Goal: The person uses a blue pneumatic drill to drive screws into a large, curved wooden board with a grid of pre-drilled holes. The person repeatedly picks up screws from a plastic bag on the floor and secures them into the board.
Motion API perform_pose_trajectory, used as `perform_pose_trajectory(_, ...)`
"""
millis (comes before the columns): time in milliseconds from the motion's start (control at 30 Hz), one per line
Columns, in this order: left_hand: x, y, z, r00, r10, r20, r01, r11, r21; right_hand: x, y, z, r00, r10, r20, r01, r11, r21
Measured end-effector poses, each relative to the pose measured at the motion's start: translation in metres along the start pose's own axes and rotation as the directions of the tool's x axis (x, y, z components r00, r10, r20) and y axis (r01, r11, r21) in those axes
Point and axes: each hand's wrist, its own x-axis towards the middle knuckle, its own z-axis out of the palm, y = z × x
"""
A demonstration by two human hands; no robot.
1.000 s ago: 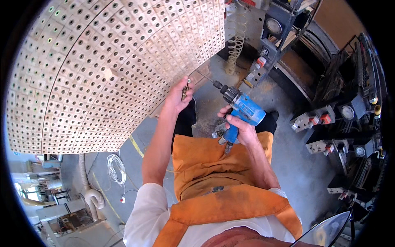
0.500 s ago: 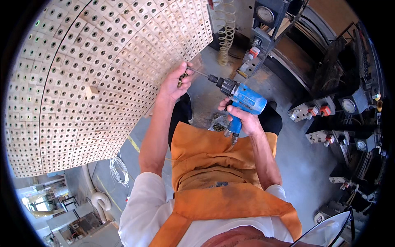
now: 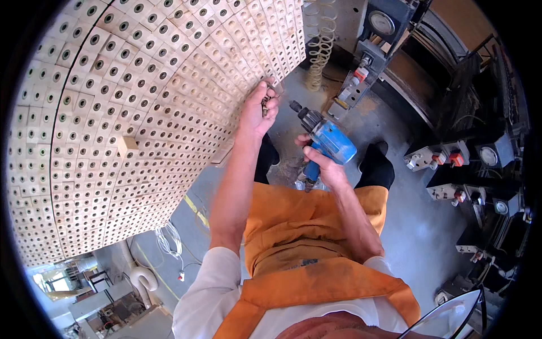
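a person in an orange apron (image 3: 305, 226) stood on a grey concrete floor (image 3: 418, 226) beside a large curved wooden panel (image 3: 141, 101) built of small square blocks, each with a round hole. the left hand (image 3: 257, 110) was raised to the panel's lower right edge, its fingers (image 3: 270, 100) pinched narrow around a few small dark metal pieces, too small to tell apart, and touching the wood. the right hand (image 3: 324, 166) was wrapped tight around the grip of a blue power drill (image 3: 327, 141), which was held just beside the left hand, near the panel but apart from it, its dark chuck pointing up and left toward the panel's edge. one single pale block (image 3: 127, 146) stood proud of the panel's face, well apart from both hands. a coiled yellowish hose (image 3: 319, 45) hung behind the panel's right edge, near a grey machine with a round gauge (image 3: 381, 22). grey control boxes with red knobs (image 3: 446, 161) stood at the right, and a white cable (image 3: 169, 243) lay coiled on the floor below the panel.
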Motion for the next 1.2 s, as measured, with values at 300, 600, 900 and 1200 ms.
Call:
perform_pose_trajectory(300, 0.016, 0.004, -0.002, 1.0, 0.014, 0.023, -0.01, 0.987, -0.157, 0.03, 0.011, 0.009, 0.998, 0.061, 0.031, -0.068, 0.953, 0.295)
perform_pose_trajectory(600, -0.016, 0.0, -0.018, 0.986, -0.16, -0.055, 0.15, 0.977, -0.152, 0.037, -0.009, 0.005, 0.999, 0.021, 0.032, -0.021, 1.0, 0.002)
perform_pose_trajectory(900, -0.047, -0.021, -0.031, 0.98, -0.2, -0.013, 0.198, 0.976, -0.094, 0.037, -0.011, 0.007, 0.999, 0.037, -0.007, -0.037, 0.999, -0.008)
perform_pose_trajectory(1200, -0.04, -0.008, -0.028, 0.99, -0.137, 0.029, 0.14, 0.967, -0.211, 0.032, -0.013, 0.004, 1.0, 0.026, 0.014, -0.026, 0.999, 0.027)
